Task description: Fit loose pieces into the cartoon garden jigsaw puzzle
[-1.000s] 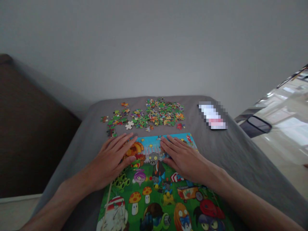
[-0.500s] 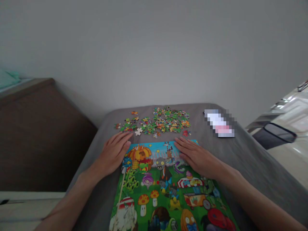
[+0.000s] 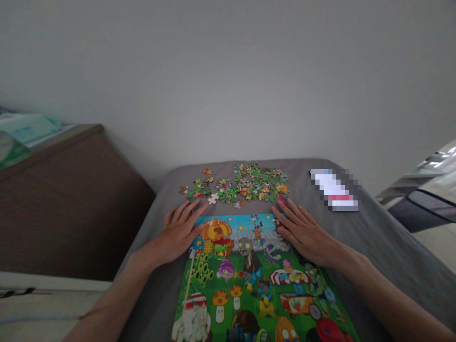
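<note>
A colourful cartoon picture sheet (image 3: 238,280), with zombies, mushrooms and a pumpkin on a green lawn, lies flat on the grey cloth in front of me. At its top left corner rests my left hand (image 3: 181,230), fingers spread, thumb on the sheet's edge. My right hand (image 3: 304,230) lies palm down over the top right corner, its fingers apart. Just beyond the sheet is a loose heap of jigsaw pieces (image 3: 252,183). One blank, pale jigsaw piece (image 3: 213,198) sits near my left fingertips. Under my right fingertips a red piece (image 3: 283,200) is partly covered.
A phone (image 3: 333,190), its screen blurred out, lies on the grey cloth (image 3: 377,256) at the right. To the left stands a brown wooden cabinet (image 3: 71,199) with a green-white packet (image 3: 32,126) on top. A grey wall (image 3: 228,80) rises behind.
The view has shifted slightly, so everything sits a little further right and lower. The fingers of both hands have spread wider at the sheet's top corners.
</note>
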`<control>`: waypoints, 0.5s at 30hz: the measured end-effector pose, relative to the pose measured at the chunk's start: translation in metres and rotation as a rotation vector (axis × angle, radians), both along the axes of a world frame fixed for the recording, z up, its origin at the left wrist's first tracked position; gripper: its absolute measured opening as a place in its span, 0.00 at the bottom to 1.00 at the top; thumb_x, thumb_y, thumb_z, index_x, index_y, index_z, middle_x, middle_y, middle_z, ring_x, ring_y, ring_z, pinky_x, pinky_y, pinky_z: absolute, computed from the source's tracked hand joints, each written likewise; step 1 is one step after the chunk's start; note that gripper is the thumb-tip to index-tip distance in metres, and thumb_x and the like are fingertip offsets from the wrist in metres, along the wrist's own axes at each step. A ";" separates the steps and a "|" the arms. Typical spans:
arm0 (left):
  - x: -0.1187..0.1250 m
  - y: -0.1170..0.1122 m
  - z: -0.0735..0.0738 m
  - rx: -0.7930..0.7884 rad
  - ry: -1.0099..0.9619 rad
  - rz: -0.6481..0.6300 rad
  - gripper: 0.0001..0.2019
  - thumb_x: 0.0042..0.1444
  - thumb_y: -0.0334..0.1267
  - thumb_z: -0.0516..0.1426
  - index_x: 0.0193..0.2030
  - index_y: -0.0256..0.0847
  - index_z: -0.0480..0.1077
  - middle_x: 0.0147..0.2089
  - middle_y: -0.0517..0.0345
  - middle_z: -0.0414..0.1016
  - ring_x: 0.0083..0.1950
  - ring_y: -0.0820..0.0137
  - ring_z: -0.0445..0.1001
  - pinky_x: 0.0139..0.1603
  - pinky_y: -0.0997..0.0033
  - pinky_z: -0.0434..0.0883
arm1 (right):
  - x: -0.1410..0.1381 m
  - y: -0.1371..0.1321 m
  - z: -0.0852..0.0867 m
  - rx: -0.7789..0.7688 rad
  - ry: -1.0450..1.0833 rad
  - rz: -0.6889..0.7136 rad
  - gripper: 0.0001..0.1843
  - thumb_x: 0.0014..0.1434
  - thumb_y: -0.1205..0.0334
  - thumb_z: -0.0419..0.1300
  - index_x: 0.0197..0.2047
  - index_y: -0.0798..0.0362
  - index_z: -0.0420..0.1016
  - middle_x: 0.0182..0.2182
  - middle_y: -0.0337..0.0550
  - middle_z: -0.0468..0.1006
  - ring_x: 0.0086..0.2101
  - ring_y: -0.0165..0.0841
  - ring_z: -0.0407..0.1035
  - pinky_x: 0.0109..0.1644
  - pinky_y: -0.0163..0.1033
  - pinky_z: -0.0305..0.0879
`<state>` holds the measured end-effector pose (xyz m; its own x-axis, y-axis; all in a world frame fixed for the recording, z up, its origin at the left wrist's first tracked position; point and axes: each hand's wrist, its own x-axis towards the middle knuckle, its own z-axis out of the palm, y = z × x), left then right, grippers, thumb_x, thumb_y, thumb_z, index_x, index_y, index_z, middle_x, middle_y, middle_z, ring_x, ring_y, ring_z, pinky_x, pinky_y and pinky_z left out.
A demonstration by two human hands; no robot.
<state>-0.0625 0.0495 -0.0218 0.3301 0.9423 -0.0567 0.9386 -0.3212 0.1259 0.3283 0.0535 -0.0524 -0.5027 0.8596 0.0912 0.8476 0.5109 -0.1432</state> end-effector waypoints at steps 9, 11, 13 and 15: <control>0.004 -0.001 0.000 -0.048 -0.001 0.027 0.26 0.72 0.50 0.39 0.75 0.56 0.47 0.78 0.58 0.46 0.78 0.54 0.43 0.72 0.40 0.45 | -0.007 0.000 0.001 0.084 0.054 -0.046 0.31 0.73 0.48 0.40 0.75 0.47 0.51 0.74 0.45 0.49 0.72 0.43 0.37 0.72 0.58 0.47; 0.003 -0.001 -0.001 -0.033 -0.001 0.020 0.26 0.72 0.50 0.39 0.75 0.56 0.48 0.78 0.58 0.47 0.77 0.54 0.44 0.72 0.41 0.46 | -0.012 0.000 0.001 0.089 0.050 -0.073 0.31 0.73 0.48 0.42 0.74 0.49 0.53 0.73 0.48 0.51 0.72 0.44 0.40 0.71 0.58 0.49; 0.002 0.000 -0.003 -0.019 -0.006 0.017 0.27 0.72 0.50 0.39 0.75 0.55 0.49 0.78 0.58 0.48 0.77 0.53 0.45 0.72 0.41 0.46 | -0.016 0.000 0.001 0.068 0.041 -0.090 0.31 0.72 0.48 0.43 0.74 0.51 0.55 0.72 0.50 0.54 0.72 0.46 0.42 0.71 0.57 0.51; 0.001 0.001 -0.005 -0.011 -0.013 0.016 0.27 0.72 0.51 0.38 0.75 0.56 0.49 0.77 0.59 0.49 0.77 0.53 0.45 0.72 0.41 0.47 | -0.018 0.000 0.002 0.045 0.028 -0.103 0.31 0.72 0.47 0.44 0.73 0.51 0.56 0.72 0.51 0.56 0.71 0.47 0.43 0.70 0.57 0.52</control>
<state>-0.0618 0.0506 -0.0266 0.3155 0.9468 -0.0628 0.9419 -0.3045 0.1417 0.3103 0.0532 -0.0505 -0.4089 0.9011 0.1440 0.8917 0.4281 -0.1466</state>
